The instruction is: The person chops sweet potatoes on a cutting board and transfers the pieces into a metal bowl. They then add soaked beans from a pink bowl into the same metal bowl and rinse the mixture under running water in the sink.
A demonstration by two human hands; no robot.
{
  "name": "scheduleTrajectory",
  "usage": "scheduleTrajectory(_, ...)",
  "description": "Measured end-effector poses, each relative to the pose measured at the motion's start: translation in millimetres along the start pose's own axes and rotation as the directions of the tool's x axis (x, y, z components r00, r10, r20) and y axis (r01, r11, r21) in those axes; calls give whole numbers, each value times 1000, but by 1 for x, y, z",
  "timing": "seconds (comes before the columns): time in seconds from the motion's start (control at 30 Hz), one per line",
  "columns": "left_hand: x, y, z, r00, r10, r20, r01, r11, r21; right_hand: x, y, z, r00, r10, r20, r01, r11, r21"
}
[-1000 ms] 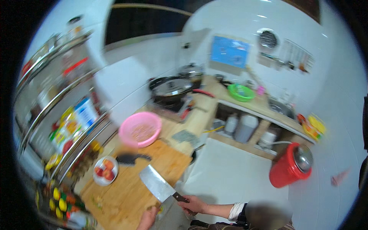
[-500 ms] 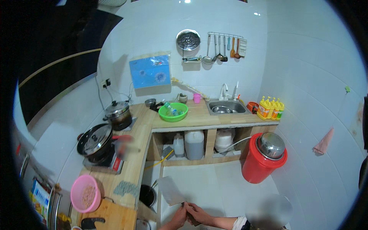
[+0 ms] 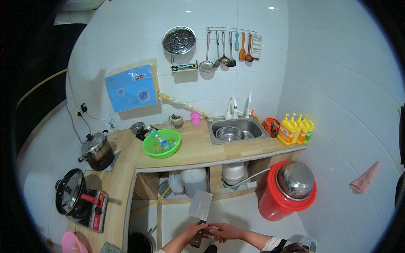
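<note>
A: What is held nearest the camera?

B: A cleaver [image 3: 200,205]. Its dark handle is grasped by the left hand [image 3: 193,232], and its broad blade is pointed away from the body, above the white floor [image 3: 244,206].

A: And the right hand [image 3: 226,231]?

B: It is placed right beside the left one — its fingers are loosely parted, and whether the handle is touched by their tips cannot be told.

A: What is found a little farther out?

B: At the lower left, a pink basin [image 3: 66,242] is cut off by the edge of the view. To the right, a red bucket [image 3: 270,202] is topped by a metal bowl [image 3: 296,180]. On the left, a lidded pan [image 3: 71,192] is set on a portable stove [image 3: 100,211], and a lidded pot [image 3: 97,152] is stood beyond it.

A: And across the way?

B: Pale jugs [image 3: 195,182] are kept beneath the tabletop [image 3: 194,152]. On top, a clear bottle [image 3: 159,135] is leaned in a green basin [image 3: 148,150]; a steel basin [image 3: 230,133] is set in the sink [image 3: 254,131], and yellow pump bottles [image 3: 288,130] are grouped to its right.

A: And farthest off?

B: The wall — a blue panel [image 3: 130,88] is mounted there, and utensils [image 3: 243,51] are hung from a rail [image 3: 232,29].
</note>
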State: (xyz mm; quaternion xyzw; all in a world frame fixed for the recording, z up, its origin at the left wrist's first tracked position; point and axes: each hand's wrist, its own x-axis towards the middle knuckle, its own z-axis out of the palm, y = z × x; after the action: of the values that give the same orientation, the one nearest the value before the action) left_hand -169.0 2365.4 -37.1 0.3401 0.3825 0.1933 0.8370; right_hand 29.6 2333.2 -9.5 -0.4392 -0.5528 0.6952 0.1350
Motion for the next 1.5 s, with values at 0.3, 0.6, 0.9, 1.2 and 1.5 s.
scheduleTrajectory(0.3, 170, 145, -38, 998, 38, 43, -40, 998, 44, 89, -17, -256, 969, 139, -203, -160, 983, -92)
scheduleTrajectory(0.6, 274, 250, -30, 992, 87, -94, -90, 995, -32, 127, -14, -501, 856, 218, -468, -176, 975, 133)
scheduleTrajectory(0.9, 363, 311, -17, 953, 137, -271, -149, 988, -26, 267, 21, -746, 737, 266, -621, -246, 962, 120)
scheduleTrajectory(1.2, 384, 330, 4, 843, 41, -536, -133, 982, -135, 358, 69, -799, 649, 449, -614, -580, 814, -17)
scheduleTrajectory(1.5, 408, 348, -9, 854, 26, -519, -117, 983, -142, 350, 31, -814, 603, 379, -702, -455, 886, 88)
